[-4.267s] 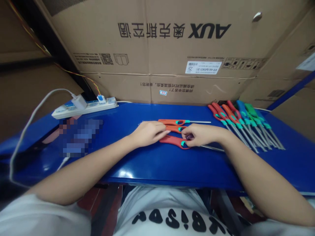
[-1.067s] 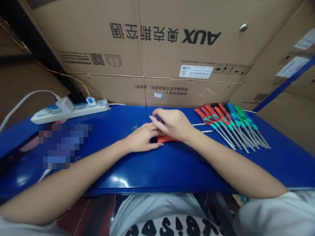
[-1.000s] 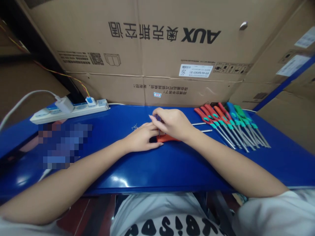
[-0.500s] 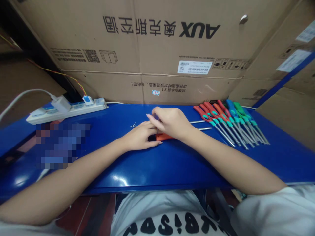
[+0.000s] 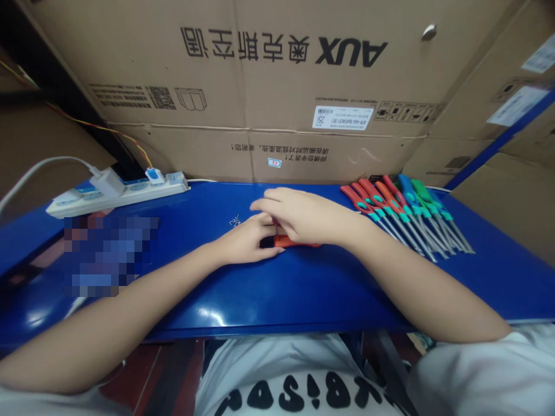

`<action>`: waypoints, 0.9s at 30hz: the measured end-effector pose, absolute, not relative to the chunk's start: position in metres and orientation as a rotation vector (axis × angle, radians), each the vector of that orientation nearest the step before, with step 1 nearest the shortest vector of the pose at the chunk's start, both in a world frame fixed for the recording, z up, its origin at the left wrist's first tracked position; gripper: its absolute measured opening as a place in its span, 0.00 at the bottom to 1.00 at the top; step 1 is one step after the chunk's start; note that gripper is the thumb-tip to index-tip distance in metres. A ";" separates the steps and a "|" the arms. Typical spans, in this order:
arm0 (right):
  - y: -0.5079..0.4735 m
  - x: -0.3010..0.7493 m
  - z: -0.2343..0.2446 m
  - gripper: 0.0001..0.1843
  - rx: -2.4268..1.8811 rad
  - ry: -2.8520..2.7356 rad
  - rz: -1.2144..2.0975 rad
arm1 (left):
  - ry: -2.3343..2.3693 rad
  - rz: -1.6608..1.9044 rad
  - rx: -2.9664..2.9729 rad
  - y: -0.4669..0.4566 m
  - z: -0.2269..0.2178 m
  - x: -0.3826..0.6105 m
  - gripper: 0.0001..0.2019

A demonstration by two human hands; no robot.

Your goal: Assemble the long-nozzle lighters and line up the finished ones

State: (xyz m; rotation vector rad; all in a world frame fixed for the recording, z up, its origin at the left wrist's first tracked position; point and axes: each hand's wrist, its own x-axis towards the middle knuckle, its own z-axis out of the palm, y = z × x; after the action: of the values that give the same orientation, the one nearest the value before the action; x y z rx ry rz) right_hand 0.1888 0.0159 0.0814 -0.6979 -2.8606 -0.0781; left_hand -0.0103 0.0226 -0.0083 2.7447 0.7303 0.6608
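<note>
An orange-handled long-reach lighter (image 5: 299, 241) lies on the blue tabletop, mostly covered by my hands. My left hand (image 5: 247, 240) grips its left end, with the thumb along the near side. Over it, my right hand (image 5: 299, 216) is closed with fingers bent together. A thin upright shaft shows below those fingers, but what they hold is hidden. A small heap of tiny metal pieces (image 5: 235, 221), probably screws, lies just beyond my left hand.
At the right rear, several long-reach lighters (image 5: 401, 211) with red, orange, blue and green handles lie side by side. A white power strip (image 5: 121, 196) with plugs sits at the left rear. Printed cardboard (image 5: 277, 86) stands behind the blue table (image 5: 277, 294).
My right hand has shifted and turned slightly over the lighter, its fingers reaching further left. Its forearm now covers the metal rods that showed beside it. My left hand has stayed put.
</note>
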 end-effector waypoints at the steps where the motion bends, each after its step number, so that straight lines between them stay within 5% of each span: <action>1: 0.016 0.191 0.082 0.25 -0.693 -2.864 -0.064 | 0.729 0.673 2.743 0.023 -0.009 -0.010 0.14; 11: 0.010 0.187 0.090 0.16 -0.920 -2.865 -0.221 | 0.657 1.192 2.407 0.025 -0.011 -0.007 0.06; 21: 0.006 0.180 0.089 0.16 -1.072 -2.789 -0.273 | 0.963 1.241 2.286 0.021 -0.013 0.000 0.06; 27: 0.006 0.179 0.086 0.13 -1.034 -2.782 -0.269 | 0.737 1.075 2.252 0.022 -0.012 -0.004 0.09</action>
State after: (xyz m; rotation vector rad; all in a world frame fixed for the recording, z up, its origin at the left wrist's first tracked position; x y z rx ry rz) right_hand 0.1795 0.0060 0.0864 -1.0340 -2.7816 -0.2685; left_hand -0.0045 0.0224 -0.0116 2.2517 0.7369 1.0749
